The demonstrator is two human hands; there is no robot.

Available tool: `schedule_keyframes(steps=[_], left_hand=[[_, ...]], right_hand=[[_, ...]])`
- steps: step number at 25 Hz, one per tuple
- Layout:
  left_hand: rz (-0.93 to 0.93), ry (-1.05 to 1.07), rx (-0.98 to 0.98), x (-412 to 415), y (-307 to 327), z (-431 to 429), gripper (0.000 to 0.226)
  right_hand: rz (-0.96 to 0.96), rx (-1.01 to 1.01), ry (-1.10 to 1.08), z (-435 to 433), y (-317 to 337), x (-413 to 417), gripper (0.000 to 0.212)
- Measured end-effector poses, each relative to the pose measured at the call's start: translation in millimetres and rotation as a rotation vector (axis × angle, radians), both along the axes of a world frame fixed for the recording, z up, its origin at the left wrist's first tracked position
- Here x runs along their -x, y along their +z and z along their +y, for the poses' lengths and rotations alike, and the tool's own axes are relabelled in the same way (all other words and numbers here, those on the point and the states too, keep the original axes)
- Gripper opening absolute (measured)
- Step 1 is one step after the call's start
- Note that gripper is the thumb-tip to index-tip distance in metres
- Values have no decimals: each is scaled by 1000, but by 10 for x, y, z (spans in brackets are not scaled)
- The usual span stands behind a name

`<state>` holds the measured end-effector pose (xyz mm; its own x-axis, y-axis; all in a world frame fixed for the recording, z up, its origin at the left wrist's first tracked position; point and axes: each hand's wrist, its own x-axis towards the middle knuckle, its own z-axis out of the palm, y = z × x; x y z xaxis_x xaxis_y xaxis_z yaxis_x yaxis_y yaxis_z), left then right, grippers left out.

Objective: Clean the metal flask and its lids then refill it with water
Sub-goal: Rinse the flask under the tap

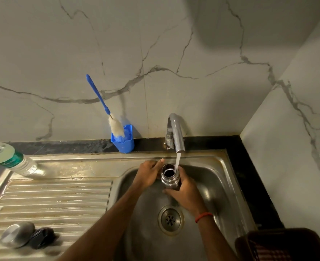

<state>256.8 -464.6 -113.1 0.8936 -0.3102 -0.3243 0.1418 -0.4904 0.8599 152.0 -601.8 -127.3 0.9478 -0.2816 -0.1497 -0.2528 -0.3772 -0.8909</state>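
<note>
The open metal flask [169,177] stands upright over the sink basin [217,187], its dark mouth facing up. My right hand [185,193] wraps its body from the right and below. My left hand [149,173] presses against its left side, fingers stretched toward the rim. Water runs from the chrome tap [176,132] and lands on the right edge of the flask's mouth. A metal lid [17,234] and a dark inner lid [41,237] lie side by side on the ribbed drainboard [57,196] at the lower left.
A blue-handled bottle brush [106,110] leans in a blue holder [123,140] on the black ledge behind the sink. A plastic water bottle [8,157] lies at the left edge. The drain [170,219] is below the hands. A dark basket [279,245] sits at the lower right.
</note>
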Motion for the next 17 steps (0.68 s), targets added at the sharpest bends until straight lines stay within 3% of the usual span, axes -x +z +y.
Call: schedule_keyframes(steps=[17], left_hand=[[86, 38, 13, 236, -291, 192, 40]], right_hand=[[-58, 36, -46, 44, 107, 26, 81]])
